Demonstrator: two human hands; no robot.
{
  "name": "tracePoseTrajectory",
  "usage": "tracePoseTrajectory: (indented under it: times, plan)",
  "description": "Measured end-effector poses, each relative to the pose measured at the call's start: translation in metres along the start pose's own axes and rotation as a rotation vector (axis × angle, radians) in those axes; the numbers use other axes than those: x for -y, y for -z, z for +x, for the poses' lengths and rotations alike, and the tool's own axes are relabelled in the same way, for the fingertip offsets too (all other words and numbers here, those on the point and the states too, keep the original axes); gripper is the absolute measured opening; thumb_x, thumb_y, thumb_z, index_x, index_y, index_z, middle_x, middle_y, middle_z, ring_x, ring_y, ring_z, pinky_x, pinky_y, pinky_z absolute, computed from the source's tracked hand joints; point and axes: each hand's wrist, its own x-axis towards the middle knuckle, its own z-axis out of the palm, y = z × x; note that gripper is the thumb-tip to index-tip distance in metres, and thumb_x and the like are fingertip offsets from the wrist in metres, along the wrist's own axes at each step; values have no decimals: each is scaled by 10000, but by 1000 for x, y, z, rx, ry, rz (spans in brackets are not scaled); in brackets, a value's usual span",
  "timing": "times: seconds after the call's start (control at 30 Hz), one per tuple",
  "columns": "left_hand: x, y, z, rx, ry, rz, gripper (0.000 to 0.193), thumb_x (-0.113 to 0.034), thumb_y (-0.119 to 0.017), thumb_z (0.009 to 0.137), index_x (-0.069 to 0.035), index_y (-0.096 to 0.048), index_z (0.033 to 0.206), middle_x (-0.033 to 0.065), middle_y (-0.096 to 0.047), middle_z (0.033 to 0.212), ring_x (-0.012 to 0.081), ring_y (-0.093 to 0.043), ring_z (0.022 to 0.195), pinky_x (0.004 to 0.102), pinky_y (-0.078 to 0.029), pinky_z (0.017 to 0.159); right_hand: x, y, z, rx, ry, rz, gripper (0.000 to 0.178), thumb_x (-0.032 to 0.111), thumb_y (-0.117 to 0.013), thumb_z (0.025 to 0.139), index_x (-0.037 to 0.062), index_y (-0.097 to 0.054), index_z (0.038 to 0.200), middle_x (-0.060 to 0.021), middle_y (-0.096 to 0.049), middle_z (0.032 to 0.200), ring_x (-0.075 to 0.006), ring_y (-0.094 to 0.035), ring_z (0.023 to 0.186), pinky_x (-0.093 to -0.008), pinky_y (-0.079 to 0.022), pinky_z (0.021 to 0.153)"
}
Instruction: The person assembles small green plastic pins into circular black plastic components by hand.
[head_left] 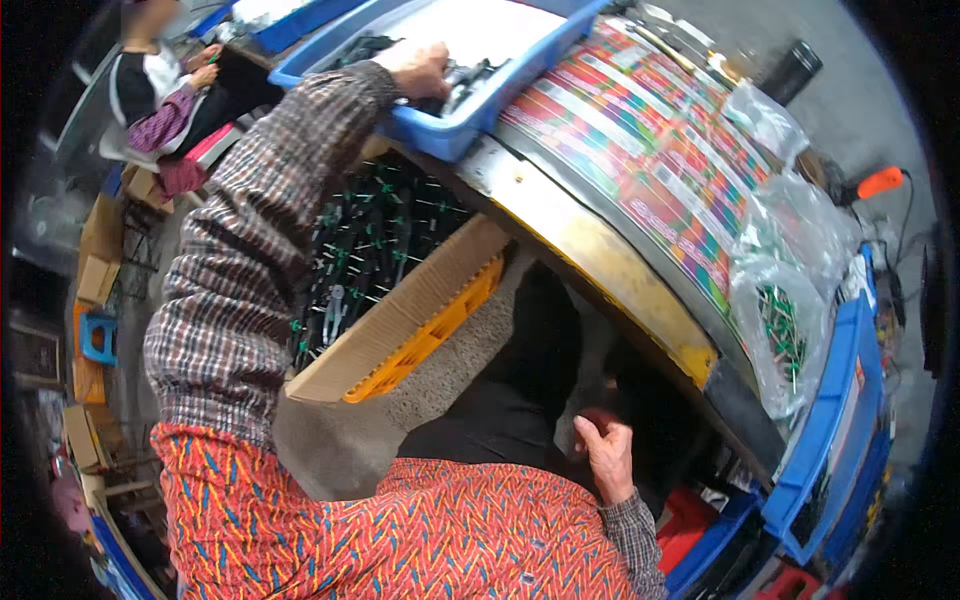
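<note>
My left hand (418, 72) reaches over the near rim of a blue plastic tray (440, 138). Its fingers are bent down and closed among small dark and silvery parts (470, 85); which piece they grip is hidden. Low beside my lap is my right hand (608, 458), its thumb apart from loosely bent fingers, with nothing visible in it. Below my left forearm stands a cardboard-lined yellow crate (425, 335), filled with black pieces (375, 235) bearing green bits and thin pale pins.
A worktable covered with a colourful printed sheet (640, 150) curves to the right. Clear plastic bags, one with green-and-white pieces (785, 335), lie at its right end near a blue crate (825, 430). An orange-handled tool (880, 183) is beyond. Another person (165, 95) sits far left.
</note>
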Motion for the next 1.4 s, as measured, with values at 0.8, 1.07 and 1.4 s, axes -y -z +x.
tracePoseTrajectory:
  times: [0.8, 1.07, 1.4]
  plan:
    - [-66, 28, -49, -658, -55, -880, 230, -116, -628, 904, 21, -615, 1089, 62, -663, 882, 76, -596, 656, 211, -490, 594, 138, 131, -28, -714, 686, -751, 102, 21, -648, 806, -16, -615, 895, -111, -582, 770, -203, -578, 655, -300, -455, 594]
    - [-167, 22, -117, -366, -176, -1125, 99, -79, -524, 953, 15, -550, 971, 117, -630, 994, 83, -569, 641, 232, -498, 598, 131, 176, 17, -803, 642, -889, 123, 55, -633, 813, 6, -631, 926, -125, -594, 859, -267, -606, 728, -355, -476, 648]
    - [-218, -19, -150, -33, 1, -1648, 54, -26, -554, 922, 13, -518, 931, 134, -635, 916, 114, -614, 625, 240, -527, 590, 130, 188, 41, -839, 539, -1176, 179, 108, -705, 744, 20, -647, 890, -123, -578, 917, -298, -577, 907, -405, -472, 752]
